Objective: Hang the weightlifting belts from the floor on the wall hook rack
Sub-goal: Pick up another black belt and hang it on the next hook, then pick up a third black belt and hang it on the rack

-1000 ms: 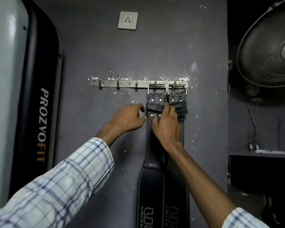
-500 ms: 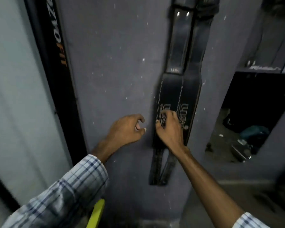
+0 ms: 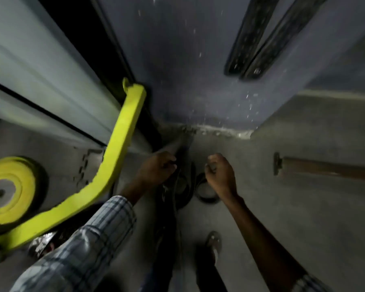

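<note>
The lower ends of two black belts (image 3: pixel 259 45) hang against the grey wall at the top right; the hook rack is out of view. Dark belts on the floor (image 3: pixel 183 184) lie coiled in a heap near the wall's foot, blurred by motion. My left hand (image 3: pixel 156 170) is low at the heap's left edge with its fingers curled against the dark leather; whether it grips is unclear. My right hand (image 3: pixel 219 175) hovers over a dark coil on the heap's right side, fingers closed in a fist with nothing visible in it.
A yellow machine frame (image 3: pixel 118 157) and a yellow round plate (image 3: pixel 9 186) crowd the left. A brown wooden bar (image 3: pixel 325 170) lies on the floor at the right. My foot (image 3: pixel 213 242) stands below the heap. Grey concrete floor lies all around.
The view has swung from the rack down the wall to the floor. Both hands left the hung belts and dropped to the dark heap on the floor.
</note>
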{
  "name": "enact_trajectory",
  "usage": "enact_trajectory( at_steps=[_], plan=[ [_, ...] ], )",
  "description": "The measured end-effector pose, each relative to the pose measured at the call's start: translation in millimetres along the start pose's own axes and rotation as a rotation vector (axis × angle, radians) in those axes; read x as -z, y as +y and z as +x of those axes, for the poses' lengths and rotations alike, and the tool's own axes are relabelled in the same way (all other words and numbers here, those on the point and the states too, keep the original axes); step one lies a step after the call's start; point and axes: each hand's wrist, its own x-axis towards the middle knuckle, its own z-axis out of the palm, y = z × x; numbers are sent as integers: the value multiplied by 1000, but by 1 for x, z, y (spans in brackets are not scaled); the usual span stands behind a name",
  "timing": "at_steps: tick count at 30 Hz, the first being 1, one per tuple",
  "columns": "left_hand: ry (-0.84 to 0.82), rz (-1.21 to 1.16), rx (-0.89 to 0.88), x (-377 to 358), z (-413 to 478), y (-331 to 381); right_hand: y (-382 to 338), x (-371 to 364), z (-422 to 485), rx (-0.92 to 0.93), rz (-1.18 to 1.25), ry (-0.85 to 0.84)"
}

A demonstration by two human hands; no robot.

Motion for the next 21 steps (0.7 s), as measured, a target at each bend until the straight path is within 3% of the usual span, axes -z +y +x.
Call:
enact_trajectory(
  at_steps=[3, 9, 13, 17, 21],
  plan=[
    [-98, -64, 174, -69, 14, -93, 83, -93, -13, -119, 35, -125],
    [-165, -113, 325, -189, 57, -260, 193, -252, -26, -290, 85, -272],
    [-169, -94, 385, -252, 94, -352, 251, -351, -6, -287, 119, -293],
    [-149, -114, 421, -292, 125, -409, 294, -435, 31, -336, 151, -204],
    [-111, -178, 453, -302, 127, -431, 292, -458, 62, -431, 258, -150]
  ],
)
